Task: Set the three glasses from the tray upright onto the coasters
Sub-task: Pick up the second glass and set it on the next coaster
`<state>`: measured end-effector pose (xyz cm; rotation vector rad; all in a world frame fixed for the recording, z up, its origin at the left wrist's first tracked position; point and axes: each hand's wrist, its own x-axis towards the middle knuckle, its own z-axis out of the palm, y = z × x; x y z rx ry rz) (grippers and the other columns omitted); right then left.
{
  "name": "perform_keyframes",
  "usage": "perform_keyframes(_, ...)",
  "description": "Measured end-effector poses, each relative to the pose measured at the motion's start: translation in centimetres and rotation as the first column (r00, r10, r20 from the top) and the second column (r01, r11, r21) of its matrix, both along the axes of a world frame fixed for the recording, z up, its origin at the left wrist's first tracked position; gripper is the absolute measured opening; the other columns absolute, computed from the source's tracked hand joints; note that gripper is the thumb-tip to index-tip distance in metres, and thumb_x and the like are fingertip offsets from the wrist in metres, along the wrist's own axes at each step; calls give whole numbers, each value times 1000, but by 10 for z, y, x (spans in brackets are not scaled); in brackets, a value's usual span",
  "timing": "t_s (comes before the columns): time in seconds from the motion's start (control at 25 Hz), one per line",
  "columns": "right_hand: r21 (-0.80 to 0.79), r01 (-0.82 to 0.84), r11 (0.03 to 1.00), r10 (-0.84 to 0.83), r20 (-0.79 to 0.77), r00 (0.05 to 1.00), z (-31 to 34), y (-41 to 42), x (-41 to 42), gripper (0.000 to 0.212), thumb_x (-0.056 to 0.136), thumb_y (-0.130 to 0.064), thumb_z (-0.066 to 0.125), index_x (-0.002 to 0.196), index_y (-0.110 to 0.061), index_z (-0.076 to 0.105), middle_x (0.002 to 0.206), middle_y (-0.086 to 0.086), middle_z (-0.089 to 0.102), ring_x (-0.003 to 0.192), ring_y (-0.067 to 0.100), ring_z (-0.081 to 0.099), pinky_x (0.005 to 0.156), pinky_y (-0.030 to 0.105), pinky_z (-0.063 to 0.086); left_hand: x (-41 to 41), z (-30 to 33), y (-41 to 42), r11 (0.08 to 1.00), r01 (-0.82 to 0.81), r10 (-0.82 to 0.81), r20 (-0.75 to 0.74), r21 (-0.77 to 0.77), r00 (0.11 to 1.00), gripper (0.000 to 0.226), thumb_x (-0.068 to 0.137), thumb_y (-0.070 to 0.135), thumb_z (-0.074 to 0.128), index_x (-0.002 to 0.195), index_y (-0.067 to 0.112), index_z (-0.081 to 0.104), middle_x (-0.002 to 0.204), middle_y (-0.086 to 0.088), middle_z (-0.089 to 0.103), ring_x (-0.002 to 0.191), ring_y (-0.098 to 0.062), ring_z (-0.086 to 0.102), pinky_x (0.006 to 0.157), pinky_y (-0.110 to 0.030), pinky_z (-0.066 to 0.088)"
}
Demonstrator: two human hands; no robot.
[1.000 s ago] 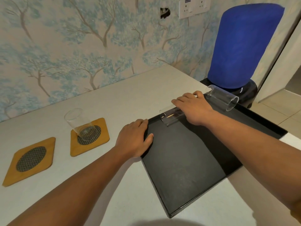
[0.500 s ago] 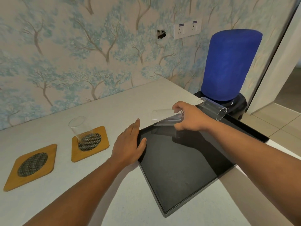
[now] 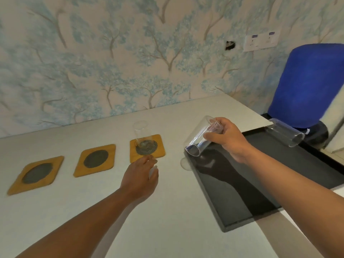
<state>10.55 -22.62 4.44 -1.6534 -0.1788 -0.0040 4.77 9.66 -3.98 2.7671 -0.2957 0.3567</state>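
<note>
Three wooden coasters lie in a row on the white counter: the left coaster [image 3: 36, 174], the middle coaster [image 3: 95, 159] and the right coaster [image 3: 158, 148]. One clear glass [image 3: 140, 132] stands upright on the right coaster. My right hand [image 3: 226, 137] grips a second clear glass [image 3: 200, 138] by its base, tilted with the mouth pointing down-left, above the left end of the black tray [image 3: 242, 185]. A third glass [image 3: 285, 134] lies on its side at the tray's far edge. My left hand [image 3: 140, 178] hovers flat over the counter in front of the right coaster, holding nothing.
A blue-covered water bottle on a black dispenser base [image 3: 309, 86] stands behind the tray at the right. The wallpapered wall with a socket plate [image 3: 260, 40] runs along the counter's back edge. The counter ends just right of the tray.
My right hand has lifted the glass off the tray and carried it left, tipping its mouth downward. My left hand has left the tray's edge and moved toward the coasters. The camera turned left.
</note>
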Motion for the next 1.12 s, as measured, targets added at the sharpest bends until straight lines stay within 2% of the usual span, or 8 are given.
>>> perform_keyframes(0.12,51,-103,993,104,-17,994,-10,67,-5,53,74,-15,87,121,-15,62,113,13,72,107,35,68,95,46,56,-25,6,59,994,-105,106,-20,23,994,40,93,28,54,129,19,66,145,1,56,126,-23,55,101,-37,43)
perform_keyframes(0.24,89,-183,979,185,-18,983,-17,143,-11,55,69,-15,86,118,-19,62,108,8,72,97,25,67,80,38,57,-48,8,118,976,-214,216,-44,34,976,42,90,23,57,132,18,64,148,-1,53,130,-25,51,103,-37,40)
perform_keyframes(0.4,84,-216,973,217,-10,976,-30,235,-11,56,69,-12,85,119,-18,61,112,19,69,96,32,67,84,51,58,-69,-3,187,947,-314,318,-51,75,947,41,94,27,55,134,17,59,152,-6,48,133,-27,48,105,-43,40)
perform_keyframes(0.64,-14,-202,979,203,21,979,-38,338,16,50,75,-16,89,115,-29,61,90,-4,60,74,2,60,59,15,49,-57,-12,254,940,-341,341,-72,21,937,43,99,36,49,140,22,52,158,-3,41,131,-28,52,95,-43,50)
perform_keyframes(0.72,-53,-208,977,210,34,977,-36,361,29,51,75,-15,89,116,-26,61,98,0,61,79,0,63,62,15,50,-44,-13,262,951,-306,308,-29,52,951,41,99,34,48,138,24,54,154,-2,46,124,-27,56,86,-40,53)
perform_keyframes(0.84,-111,-208,972,215,52,975,-37,386,44,57,76,-17,88,124,-24,58,123,5,63,109,17,64,72,23,55,-37,-22,267,954,-273,274,4,121,962,40,96,36,47,131,24,62,142,0,60,108,-26,58,77,-36,53)
perform_keyframes(1.0,-170,-241,956,251,40,967,-53,412,68,63,76,-21,89,128,-28,53,123,-4,60,110,17,59,91,40,56,-27,-42,280,954,-282,281,18,101,959,47,94,44,42,127,21,66,131,0,67,105,-26,57,82,-40,53)
perform_keyframes(1.12,-188,-239,953,252,48,966,-56,417,71,68,72,-26,91,127,-33,51,123,-6,59,111,16,58,95,42,54,-26,-39,277,958,-273,272,22,82,962,47,95,45,41,128,22,65,134,0,65,113,-24,55,88,-40,51)
